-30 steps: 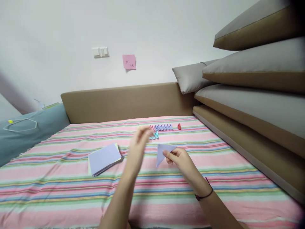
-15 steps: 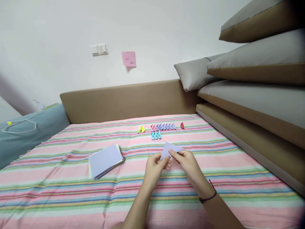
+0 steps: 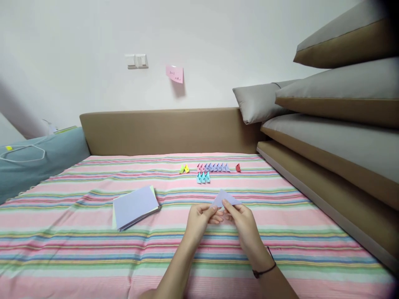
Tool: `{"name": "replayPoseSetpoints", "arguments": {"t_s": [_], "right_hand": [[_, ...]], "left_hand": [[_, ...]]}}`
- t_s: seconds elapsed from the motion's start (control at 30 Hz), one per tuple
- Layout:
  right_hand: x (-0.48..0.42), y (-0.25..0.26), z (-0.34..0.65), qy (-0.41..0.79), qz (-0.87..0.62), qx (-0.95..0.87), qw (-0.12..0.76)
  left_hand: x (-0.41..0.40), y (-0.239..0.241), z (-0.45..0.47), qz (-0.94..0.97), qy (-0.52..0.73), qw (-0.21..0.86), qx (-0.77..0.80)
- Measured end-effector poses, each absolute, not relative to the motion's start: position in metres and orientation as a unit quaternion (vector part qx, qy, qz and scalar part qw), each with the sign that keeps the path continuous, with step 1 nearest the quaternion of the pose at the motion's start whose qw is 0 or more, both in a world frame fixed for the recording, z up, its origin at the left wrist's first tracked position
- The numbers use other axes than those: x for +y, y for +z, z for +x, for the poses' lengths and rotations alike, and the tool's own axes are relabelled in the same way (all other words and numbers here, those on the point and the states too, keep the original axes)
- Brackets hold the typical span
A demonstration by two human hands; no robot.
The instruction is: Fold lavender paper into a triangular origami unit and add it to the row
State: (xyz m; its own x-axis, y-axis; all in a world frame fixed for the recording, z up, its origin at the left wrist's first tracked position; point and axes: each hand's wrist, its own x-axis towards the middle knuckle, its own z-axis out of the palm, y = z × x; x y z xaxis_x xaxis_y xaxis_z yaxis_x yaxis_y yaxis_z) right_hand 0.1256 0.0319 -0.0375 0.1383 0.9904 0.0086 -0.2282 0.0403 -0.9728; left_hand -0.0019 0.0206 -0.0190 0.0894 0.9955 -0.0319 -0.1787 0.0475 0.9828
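Observation:
Both hands meet over the striped bedsheet [image 3: 77,249], pinching a folded lavender paper triangle [image 3: 225,198]. My left hand [image 3: 199,218] grips its left lower edge with curled fingers. My right hand [image 3: 241,218], a dark band on its wrist, holds the right lower edge. Left of the hands lies a stack of paper sheets [image 3: 134,206] with a lavender sheet on top. Beyond the hands sit small folded paper pieces: a yellow-green pair [image 3: 184,168], a pink and lavender row [image 3: 213,167], a blue cluster [image 3: 203,177] and one red piece [image 3: 238,167].
A tan padded headboard [image 3: 168,131] runs along the far edge. Grey and tan cushions [image 3: 336,124] are stacked along the right side. A teal bundle with a white cable [image 3: 34,158] lies at the left. A pink note [image 3: 175,74] and wall switches [image 3: 137,61] are on the wall.
My left hand came back from the far row of folded pieces and took hold of the lavender triangle beside my right hand. Both hands have sunk a little toward the sheet.

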Motion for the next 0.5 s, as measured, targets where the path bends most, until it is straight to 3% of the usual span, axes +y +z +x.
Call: {"name": "replayPoseSetpoints", "arguments": {"t_s": [0.3,0.5], "right_hand": [[0.013,-0.021,0.147,0.535,-0.456,-0.468,0.536],[0.008,-0.022,0.142,0.521,-0.460,-0.435,0.572]], "left_hand": [[0.009,-0.012,0.009,0.543,0.476,0.533,0.441],[0.004,-0.007,0.014,0.555,0.483,0.470,0.488]]}}
